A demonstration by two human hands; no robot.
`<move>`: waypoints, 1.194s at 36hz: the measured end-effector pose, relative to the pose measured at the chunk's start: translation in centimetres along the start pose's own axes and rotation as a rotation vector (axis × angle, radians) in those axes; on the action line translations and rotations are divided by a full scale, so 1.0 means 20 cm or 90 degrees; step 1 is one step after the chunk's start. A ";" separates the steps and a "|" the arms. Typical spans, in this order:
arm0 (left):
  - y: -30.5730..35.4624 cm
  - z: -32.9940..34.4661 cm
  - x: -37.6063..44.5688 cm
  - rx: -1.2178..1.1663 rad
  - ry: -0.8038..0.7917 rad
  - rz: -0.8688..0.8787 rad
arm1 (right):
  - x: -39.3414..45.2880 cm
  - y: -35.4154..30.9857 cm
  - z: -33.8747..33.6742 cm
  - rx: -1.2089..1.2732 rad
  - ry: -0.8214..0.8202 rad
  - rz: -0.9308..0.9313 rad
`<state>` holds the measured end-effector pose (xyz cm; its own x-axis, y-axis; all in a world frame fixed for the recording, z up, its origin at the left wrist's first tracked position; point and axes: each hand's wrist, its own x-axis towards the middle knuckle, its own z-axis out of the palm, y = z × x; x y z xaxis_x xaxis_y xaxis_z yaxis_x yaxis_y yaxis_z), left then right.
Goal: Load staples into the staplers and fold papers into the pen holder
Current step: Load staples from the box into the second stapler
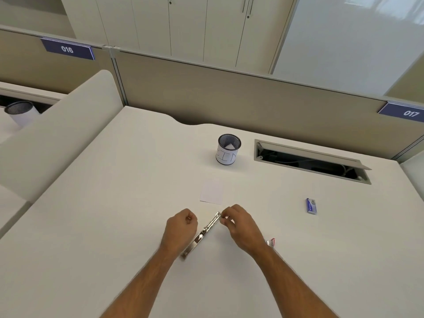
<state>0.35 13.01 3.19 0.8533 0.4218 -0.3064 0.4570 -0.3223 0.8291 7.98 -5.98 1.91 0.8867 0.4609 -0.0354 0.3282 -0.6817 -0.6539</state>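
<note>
A metal stapler (202,235) lies opened out flat on the white desk (114,203), running from about 7 o'clock up to 1 o'clock between the two hands. The right hand (238,226) has its fingertips pinched together at the stapler's far end, at 1 o'clock of the tool — whether they grip the metal itself or a strip of staples there cannot be told. The left hand (181,228) is curled into a loose fist just beside the stapler at its 9 o'clock; something small glints inside the fist, too tiny to name.

At 12 o'clock from the hands a white paper sheet (211,191) lies flat, and further toward 12 stands the mesh pen holder (227,149) with a folded white paper showing inside it. A blue staple box (311,205) sits well apart at 2 o'clock. A small red-and-silver item (271,242) peeks out just beside the right wrist — too hidden to identify
</note>
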 end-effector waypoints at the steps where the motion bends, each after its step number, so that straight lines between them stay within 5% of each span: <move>1: -0.03 0.01 0.00 0.026 -0.025 -0.004 | 0.00 0.01 0.01 -0.008 -0.001 -0.005; 7: -0.18 0.08 0.04 0.213 -0.150 0.070 | 0.02 0.03 0.06 -0.048 -0.020 -0.015; 22: -0.27 0.11 0.11 0.348 -0.075 0.223 | 0.01 0.02 0.17 -0.125 -0.052 -0.068; 43: -0.28 0.11 0.12 0.301 -0.068 0.227 | 0.03 0.04 0.20 -0.156 -0.052 -0.117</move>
<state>0.43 13.95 -3.14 0.9837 0.1387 -0.1142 0.1795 -0.7805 0.5988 7.39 -3.94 -1.68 0.7794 0.6265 -0.0005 0.5582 -0.6947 -0.4537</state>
